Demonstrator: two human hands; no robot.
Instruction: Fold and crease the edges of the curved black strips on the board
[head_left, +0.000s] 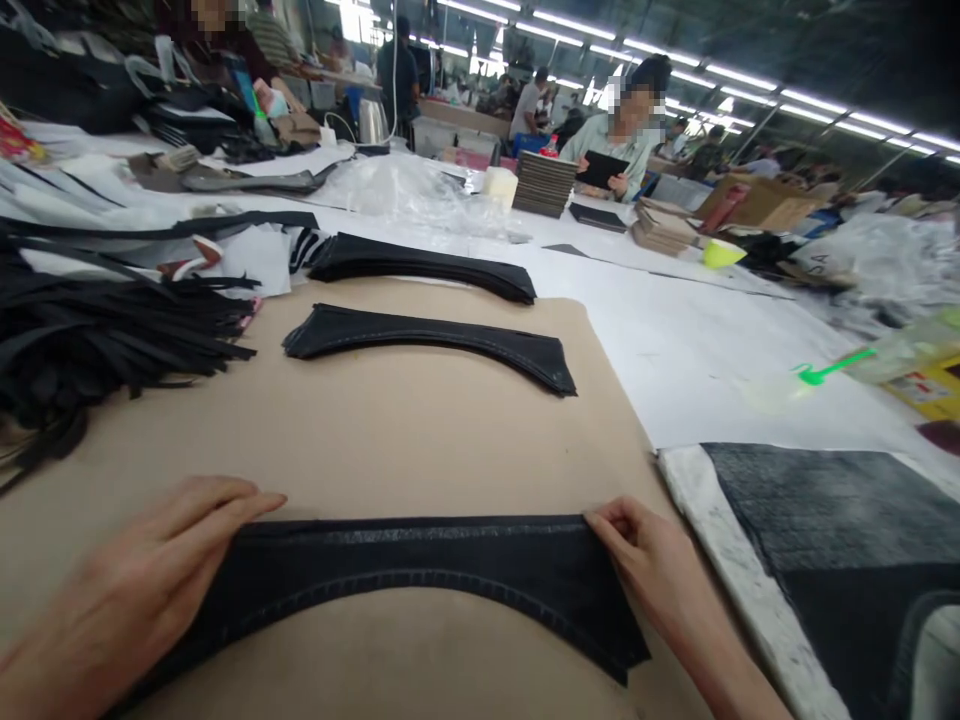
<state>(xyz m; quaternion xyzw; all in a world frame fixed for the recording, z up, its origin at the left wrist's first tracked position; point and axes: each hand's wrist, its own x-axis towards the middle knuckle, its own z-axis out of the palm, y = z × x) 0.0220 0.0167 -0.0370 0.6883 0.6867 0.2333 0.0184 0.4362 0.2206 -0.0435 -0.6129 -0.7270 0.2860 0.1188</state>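
A: Location of the black curved piece [420, 575]?

B: Flat on the tan board [390, 450], at the near edge, concave side toward the wearer, spanned end to end by both hands.

A: Condition of the left hand [127, 590]?

B: Spread open, palm down, fingers extended across the left end of the piece. Pressing, not gripping.

A: Condition of the right hand [660, 570]?

B: Fingers bent, tips on the upper right corner of the piece. Pinched or merely resting: cannot tell from this angle.

A: Progress, as a judgement?

B: Middle curved piece [427, 345] and far curved piece [420, 265] already laid out farther up the board, one behind the other, not touching. Third piece under the hands, apparently being smoothed flat. Heap of black strips [97, 340] left of the board untouched; dark textured sheet [840, 520] to the right likewise. Remaining quantity not determinable.
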